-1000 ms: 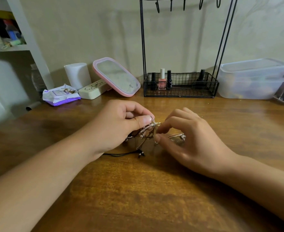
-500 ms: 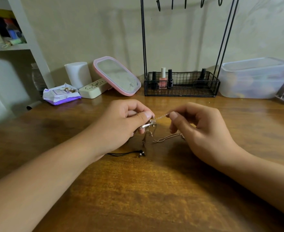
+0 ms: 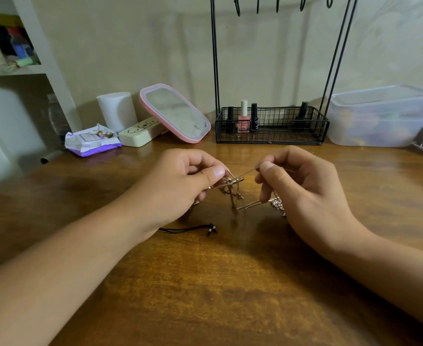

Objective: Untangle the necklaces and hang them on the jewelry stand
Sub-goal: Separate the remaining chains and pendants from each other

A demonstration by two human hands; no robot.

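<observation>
Necklaces (image 3: 233,193) sit tangled in a knot between your two hands, lifted just above the wooden bench (image 3: 205,283). Your left hand (image 3: 178,186) has its grip closed on the knot, thumb pressed against the curled fingers, pinching the metal bits at the tangle. Your right hand (image 3: 303,193) pinches a thin chain strand (image 3: 248,173) between thumb and index finger; that strand runs taut from the knot up to your fingertips. More chain with a small pendant (image 3: 276,203) hangs below your right hand, near the bench top; touching it or not, cannot tell. Black cord (image 3: 188,229) with two small beaded ends lies on the bench under your left wrist, its far end hidden by the arm.

Jewelry stand (image 3: 215,71) is at the back against the wall, black wire, hooks at the top, wire basket base holding nail polish bottles (image 3: 243,116). Left of it: a pink-framed mirror (image 3: 175,113) leaning tilted, a cream case (image 3: 140,132), a white cylinder (image 3: 117,111), a wipes pack (image 3: 90,142). Right of it: a clear lidded plastic container (image 3: 380,116).
</observation>
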